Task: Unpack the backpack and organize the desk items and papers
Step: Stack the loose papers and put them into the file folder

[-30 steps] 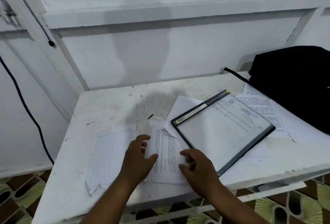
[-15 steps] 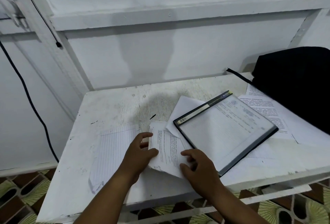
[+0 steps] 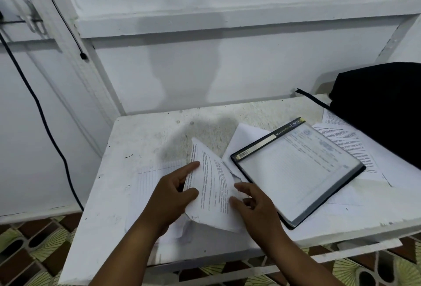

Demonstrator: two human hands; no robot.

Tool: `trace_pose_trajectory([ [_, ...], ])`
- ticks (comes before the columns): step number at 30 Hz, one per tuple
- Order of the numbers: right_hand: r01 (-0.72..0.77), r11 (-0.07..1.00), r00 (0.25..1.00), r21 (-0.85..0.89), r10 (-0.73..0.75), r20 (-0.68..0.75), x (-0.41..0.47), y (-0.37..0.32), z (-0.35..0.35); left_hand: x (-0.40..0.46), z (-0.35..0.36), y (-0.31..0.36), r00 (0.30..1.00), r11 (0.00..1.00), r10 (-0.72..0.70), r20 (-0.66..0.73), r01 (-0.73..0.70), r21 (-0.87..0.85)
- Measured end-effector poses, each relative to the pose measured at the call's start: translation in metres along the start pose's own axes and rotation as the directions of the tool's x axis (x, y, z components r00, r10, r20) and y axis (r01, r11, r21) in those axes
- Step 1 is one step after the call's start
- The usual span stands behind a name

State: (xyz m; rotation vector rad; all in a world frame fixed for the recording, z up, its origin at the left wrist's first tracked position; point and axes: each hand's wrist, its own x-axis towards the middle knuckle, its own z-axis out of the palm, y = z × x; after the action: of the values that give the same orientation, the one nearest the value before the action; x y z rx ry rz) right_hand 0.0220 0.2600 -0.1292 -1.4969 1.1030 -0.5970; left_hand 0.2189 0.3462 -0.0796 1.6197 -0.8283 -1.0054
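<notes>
While the left hand [image 3: 173, 196] pinches a printed sheet [image 3: 213, 191] by its left edge, thumb on top, lifting it tilted off the white desk [image 3: 141, 142], the right hand [image 3: 255, 206] touches its right edge, fingers loosely curled, grip unclear. Lined paper [image 3: 155, 176] lies flat under the left hand. Clear folder [image 3: 298, 169] sits just right, on loose papers [image 3: 348, 144]. Black backpack [image 3: 382, 105] at far right.

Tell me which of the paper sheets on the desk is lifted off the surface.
The printed sheet between both hands: the left hand pinches its edge, raising it. The other sheets lie flat.
</notes>
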Motion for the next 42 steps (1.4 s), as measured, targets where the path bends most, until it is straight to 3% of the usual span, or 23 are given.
trace_pose_trajectory([
  [3, -0.156, 0.927, 0.987, 0.341, 0.134, 0.086, 0.004, -0.012, 0.013, -0.003, -0.017, -0.001, 0.999, 0.999, 0.032, -0.025, -0.032, 0.013],
  [6, -0.182, 0.883, 0.981, 0.432, 0.136, 0.136, 0.010, -0.019, 0.026, -0.006, -0.038, -0.007, 0.997, 0.996, 0.058, -0.042, -0.056, 0.063],
  [12, 0.015, 0.992, 0.989, 0.123, -0.033, 0.146, 0.013, -0.028, 0.057, -0.007, -0.078, -0.027, 0.982, 1.000, -0.010, -0.190, 0.005, -0.023],
  [15, 0.139, 0.989, 0.975, -0.054, -0.127, 0.184, 0.016, -0.024, 0.078, -0.007, -0.095, -0.043, 0.961, 0.990, -0.030, -0.275, 0.067, 0.126],
  [19, 0.273, 0.895, 0.953, -0.353, -0.201, 0.227, 0.025, -0.017, 0.099, -0.008, -0.112, -0.062, 0.945, 0.911, 0.040, -0.325, 0.099, 0.401],
  [23, 0.347, 0.653, 0.934, -0.673, -0.180, 0.307, 0.033, -0.010, 0.110, -0.007, -0.116, -0.071, 0.959, 0.824, 0.058, -0.277, 0.111, 0.555],
  [30, 0.392, 0.573, 0.918, -0.719, -0.188, 0.350, 0.037, -0.002, 0.115, -0.001, -0.115, -0.080, 0.972, 0.750, 0.021, -0.232, 0.138, 0.647],
  [35, 0.394, 0.662, 0.918, -0.638, -0.252, 0.306, 0.039, 0.009, 0.113, 0.004, -0.112, -0.074, 0.974, 0.712, 0.027, -0.223, 0.138, 0.688],
  [39, 0.401, 0.772, 0.915, -0.493, -0.313, 0.253, 0.037, 0.012, 0.103, 0.014, -0.101, -0.066, 0.983, 0.745, 0.120, -0.137, 0.002, 0.667],
  [42, 0.434, 0.787, 0.900, -0.438, -0.398, 0.177, 0.036, 0.015, 0.085, 0.025, -0.081, -0.057, 0.976, 0.759, 0.201, -0.084, -0.101, 0.644],
])
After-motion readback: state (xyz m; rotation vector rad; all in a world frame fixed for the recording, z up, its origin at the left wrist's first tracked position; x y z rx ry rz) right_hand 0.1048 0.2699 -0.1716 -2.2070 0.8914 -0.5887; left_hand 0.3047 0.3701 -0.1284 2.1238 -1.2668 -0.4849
